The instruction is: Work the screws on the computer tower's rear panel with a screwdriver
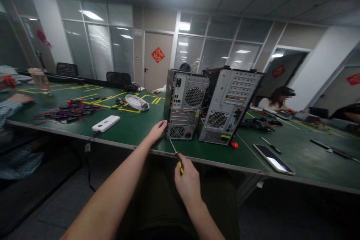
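Two computer cases stand upright side by side at the table's front edge, their rear panels facing me. My left hand (158,132) is at the lower left edge of the left computer case (185,107), fingers bent and pressed against it. In my right hand (188,176) is a screwdriver (177,157) with a black and yellow handle. Its shaft points up and away, with the tip at the bottom left corner of that case's rear panel. Whether the tip sits on a screw is too small to tell. The right computer case (225,107) is tilted in view and untouched.
To the left lie a white power bank (106,123), a heap of thin coloured cables (70,111) and a white round grille (137,102). On the right are a red object (234,144), a phone (273,158) and black cables (261,123). Other people sit around the table.
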`<state>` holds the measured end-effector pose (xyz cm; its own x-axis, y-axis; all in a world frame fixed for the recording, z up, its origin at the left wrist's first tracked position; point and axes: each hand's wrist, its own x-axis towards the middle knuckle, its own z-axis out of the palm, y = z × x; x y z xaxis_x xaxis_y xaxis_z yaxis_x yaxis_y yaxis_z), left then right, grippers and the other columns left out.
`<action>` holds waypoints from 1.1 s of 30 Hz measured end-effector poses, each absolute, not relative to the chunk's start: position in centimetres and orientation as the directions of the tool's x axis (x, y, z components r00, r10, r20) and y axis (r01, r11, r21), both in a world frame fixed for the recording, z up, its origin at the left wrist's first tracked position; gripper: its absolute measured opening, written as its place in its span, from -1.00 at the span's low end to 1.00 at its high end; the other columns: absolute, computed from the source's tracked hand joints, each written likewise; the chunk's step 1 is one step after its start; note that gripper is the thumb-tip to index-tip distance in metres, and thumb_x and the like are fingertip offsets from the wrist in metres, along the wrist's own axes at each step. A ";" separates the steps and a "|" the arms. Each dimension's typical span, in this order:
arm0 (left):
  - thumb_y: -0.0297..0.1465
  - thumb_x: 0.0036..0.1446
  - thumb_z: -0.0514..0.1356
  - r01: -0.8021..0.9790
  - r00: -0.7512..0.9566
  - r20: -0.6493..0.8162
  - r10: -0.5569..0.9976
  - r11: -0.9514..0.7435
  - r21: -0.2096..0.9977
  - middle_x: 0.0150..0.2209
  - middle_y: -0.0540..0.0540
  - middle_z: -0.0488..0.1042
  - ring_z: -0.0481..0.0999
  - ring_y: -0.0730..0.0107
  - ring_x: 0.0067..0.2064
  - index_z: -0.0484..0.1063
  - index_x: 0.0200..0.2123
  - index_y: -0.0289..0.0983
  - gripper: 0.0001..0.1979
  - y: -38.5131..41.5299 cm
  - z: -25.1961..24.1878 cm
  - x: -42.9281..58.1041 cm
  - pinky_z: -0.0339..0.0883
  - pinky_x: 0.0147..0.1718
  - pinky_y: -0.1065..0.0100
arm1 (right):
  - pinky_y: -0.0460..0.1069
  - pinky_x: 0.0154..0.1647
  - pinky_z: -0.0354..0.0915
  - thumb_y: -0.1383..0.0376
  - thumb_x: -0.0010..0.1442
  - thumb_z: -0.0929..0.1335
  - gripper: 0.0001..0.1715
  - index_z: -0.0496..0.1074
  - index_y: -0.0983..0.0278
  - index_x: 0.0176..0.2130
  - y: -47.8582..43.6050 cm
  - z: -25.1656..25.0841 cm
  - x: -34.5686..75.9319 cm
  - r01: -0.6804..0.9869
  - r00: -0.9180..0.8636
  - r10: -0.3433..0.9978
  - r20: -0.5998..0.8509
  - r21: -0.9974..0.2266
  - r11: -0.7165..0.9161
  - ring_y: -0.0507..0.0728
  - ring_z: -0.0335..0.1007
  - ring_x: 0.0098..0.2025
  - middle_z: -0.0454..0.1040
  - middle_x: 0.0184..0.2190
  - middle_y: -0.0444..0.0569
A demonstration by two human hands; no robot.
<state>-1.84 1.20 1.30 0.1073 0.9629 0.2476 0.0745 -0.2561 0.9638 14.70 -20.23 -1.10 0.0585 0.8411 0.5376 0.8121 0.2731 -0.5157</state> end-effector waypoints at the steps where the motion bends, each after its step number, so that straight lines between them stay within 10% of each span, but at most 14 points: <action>1: 0.10 0.32 0.14 0.071 0.109 0.247 0.963 -0.255 0.964 0.25 -0.27 0.50 0.50 0.06 0.22 0.48 0.22 -0.27 -0.34 1.2 1.3 -1.9 0.47 0.04 0.21 | 0.01 0.05 0.44 0.36 0.38 0.21 -0.49 0.48 0.30 0.22 -20.2 -1.2 14.7 0.822 0.053 0.838 0.543 -0.501 0.273 0.19 0.59 -0.02 0.60 -0.04 0.11; 33: 0.08 0.29 0.20 0.012 0.112 0.231 0.967 -0.234 0.972 0.27 -0.28 0.48 0.48 0.02 0.25 0.50 0.21 -0.25 -0.36 0.7 1.7 -1.8 0.55 -0.08 0.27 | -0.05 -0.24 0.47 0.42 0.42 0.22 -0.44 0.38 0.26 0.34 -20.2 0.4 12.9 0.970 0.011 0.912 0.410 -0.224 0.089 0.15 0.64 -0.23 0.55 -0.01 0.15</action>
<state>-1.76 0.73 1.65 0.1121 0.9665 0.2308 0.0125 -0.2336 0.9723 12.86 -20.16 0.40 0.0106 0.9122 0.4096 0.9704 0.0894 -0.2242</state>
